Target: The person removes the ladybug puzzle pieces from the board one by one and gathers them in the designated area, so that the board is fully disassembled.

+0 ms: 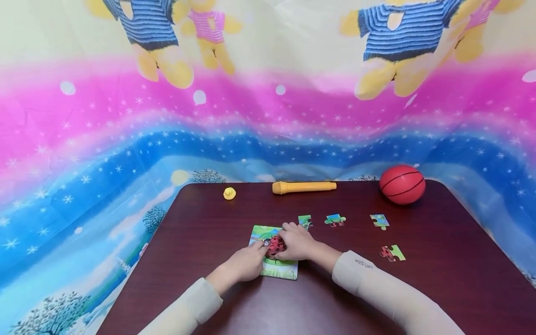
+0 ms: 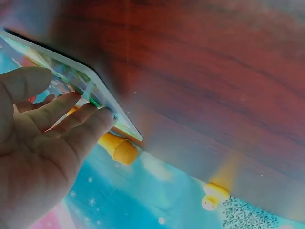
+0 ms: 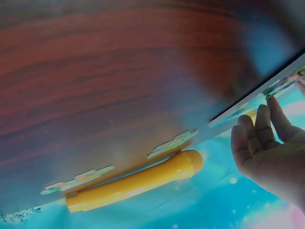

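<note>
A jigsaw puzzle board (image 1: pixel 279 273) with a red ladybug picture (image 1: pixel 275 246) lies flat on the dark table, under both hands. On its left side rests my left hand (image 1: pixel 248 261), its fingertips on the picture; in the left wrist view the fingers (image 2: pixel 90 131) are loosely bent over the surface. My right hand (image 1: pixel 298 242) spreads over the upper right part, with fingertips and thumb touching the ladybug. The right wrist view shows an index finger (image 3: pixel 280 119) reaching to the board. Part of the picture is covered by the hands.
Loose puzzle pieces lie right of the board: one beside the right hand (image 1: pixel 305 220), others farther off (image 1: pixel 335 220), (image 1: pixel 379 221) and a red-green piece (image 1: pixel 392 252). Along the back edge stand a yellow duck (image 1: pixel 229 193), a yellow toy microphone (image 1: pixel 304 187) and a red ball (image 1: pixel 402 184).
</note>
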`<action>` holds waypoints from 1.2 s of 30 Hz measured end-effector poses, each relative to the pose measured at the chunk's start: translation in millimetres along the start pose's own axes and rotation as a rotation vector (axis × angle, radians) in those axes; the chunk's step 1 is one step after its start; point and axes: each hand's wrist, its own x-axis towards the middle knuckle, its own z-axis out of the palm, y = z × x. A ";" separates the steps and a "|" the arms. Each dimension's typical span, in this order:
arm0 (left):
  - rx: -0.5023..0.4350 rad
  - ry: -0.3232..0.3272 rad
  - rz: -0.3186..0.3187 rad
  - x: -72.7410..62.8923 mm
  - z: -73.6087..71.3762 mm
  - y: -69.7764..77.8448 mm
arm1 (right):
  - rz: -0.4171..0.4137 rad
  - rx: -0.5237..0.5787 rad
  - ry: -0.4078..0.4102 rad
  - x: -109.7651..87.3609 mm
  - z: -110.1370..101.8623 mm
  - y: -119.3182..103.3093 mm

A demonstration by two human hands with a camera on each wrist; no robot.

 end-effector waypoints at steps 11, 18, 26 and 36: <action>0.028 0.038 0.027 0.5 -5.9 -1.8 | 0.050 0.088 0.098 -36.7 -38.2 46.7; 0.055 0.051 0.028 -0.8 -7.0 2.4 | 0.152 0.103 0.106 -80.2 -42.3 86.8; 0.026 0.018 0.017 -5.2 -2.4 6.2 | 0.218 0.064 0.043 -114.7 -34.4 112.4; 0.013 -0.017 -0.011 -2.2 -4.5 5.8 | 0.184 0.034 0.012 -124.1 -32.3 121.2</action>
